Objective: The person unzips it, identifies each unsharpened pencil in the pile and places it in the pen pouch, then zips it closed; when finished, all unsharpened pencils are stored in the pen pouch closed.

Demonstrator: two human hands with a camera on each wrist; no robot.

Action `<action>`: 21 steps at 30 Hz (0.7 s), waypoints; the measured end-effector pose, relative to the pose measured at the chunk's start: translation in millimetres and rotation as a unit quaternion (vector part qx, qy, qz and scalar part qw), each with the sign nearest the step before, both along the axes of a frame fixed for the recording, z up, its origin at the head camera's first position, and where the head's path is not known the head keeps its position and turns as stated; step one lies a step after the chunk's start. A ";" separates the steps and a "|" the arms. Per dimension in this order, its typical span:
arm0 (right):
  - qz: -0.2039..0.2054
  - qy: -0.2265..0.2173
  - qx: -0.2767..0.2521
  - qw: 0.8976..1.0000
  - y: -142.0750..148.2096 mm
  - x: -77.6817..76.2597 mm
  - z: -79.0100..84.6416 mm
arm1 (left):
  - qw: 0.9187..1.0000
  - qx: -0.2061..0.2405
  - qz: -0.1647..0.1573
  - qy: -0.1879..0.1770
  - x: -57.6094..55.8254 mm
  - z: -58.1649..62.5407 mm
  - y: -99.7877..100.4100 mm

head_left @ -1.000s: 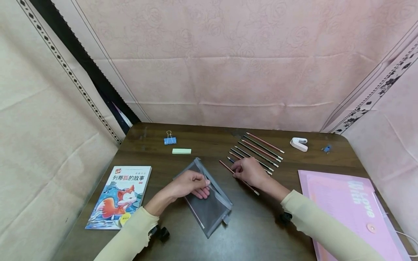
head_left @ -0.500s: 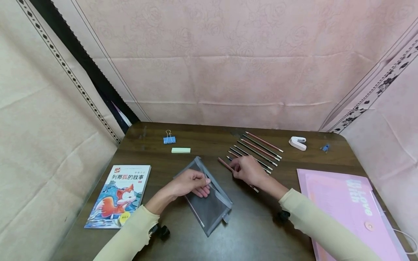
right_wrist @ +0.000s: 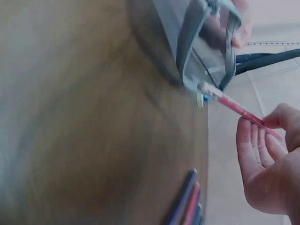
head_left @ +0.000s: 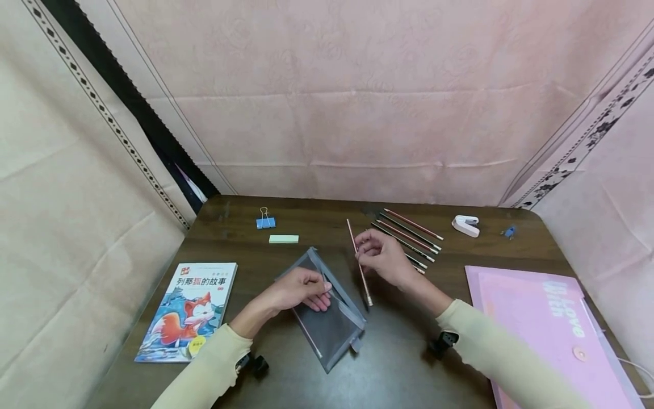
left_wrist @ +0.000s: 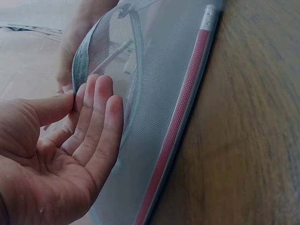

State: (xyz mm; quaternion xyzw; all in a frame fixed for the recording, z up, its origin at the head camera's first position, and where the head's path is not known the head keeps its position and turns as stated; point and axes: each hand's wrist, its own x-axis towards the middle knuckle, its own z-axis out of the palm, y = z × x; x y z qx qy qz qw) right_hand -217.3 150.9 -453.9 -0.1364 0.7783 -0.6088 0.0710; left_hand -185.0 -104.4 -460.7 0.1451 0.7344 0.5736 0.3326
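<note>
My left hand (head_left: 301,288) pinches the zippered edge of a grey mesh pouch (head_left: 327,335), holding its mouth apart, as the left wrist view shows. Inside the pouch, along its lower side, lies a red pencil (left_wrist: 185,96) with a white-tipped end. Between thumb and fingers, my right hand (head_left: 385,258) holds another red pencil (head_left: 361,275), lifted off the table. In the right wrist view this pencil's eraser end (right_wrist: 208,89) is close to the pouch's open mouth; whether it touches cannot be told. Several red and dark pencils (head_left: 409,230) lie in a slanted row beyond my right hand.
A fox storybook (head_left: 189,312) lies at left. Behind the pouch are a blue binder clip (head_left: 265,222) and a pale green eraser-like block (head_left: 284,239). A white stapler-like object (head_left: 466,225), a small blue item (head_left: 508,232) and a pink folder (head_left: 541,324) are at right.
My right hand has raised the red pencil from the table and moved slightly up and left, turning it steeper, its eraser end nearer the pouch. My left hand stays on the pouch.
</note>
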 end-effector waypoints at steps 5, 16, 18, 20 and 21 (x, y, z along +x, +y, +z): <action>-0.004 -0.067 -0.106 0.992 -12.1 4.9 -5.1 | 1.000 0.000 -0.004 0.002 -0.3 -0.1 -0.1; 0.067 -0.144 -0.072 0.985 -32.7 16.7 -17.0 | 1.000 0.008 -0.002 -0.004 -2.3 -0.4 -1.6; 0.082 -0.155 -0.046 0.983 -33.9 18.7 -17.5 | 1.000 0.009 -0.002 -0.001 -2.4 -2.1 -1.0; 0.088 -0.163 -0.032 0.982 -35.4 19.5 -19.5 | 1.000 0.012 -0.004 0.001 -2.4 -3.7 0.0; 0.089 -0.165 -0.025 0.982 -36.2 19.7 -20.4 | 1.000 0.014 -0.004 0.003 -2.2 -4.2 0.4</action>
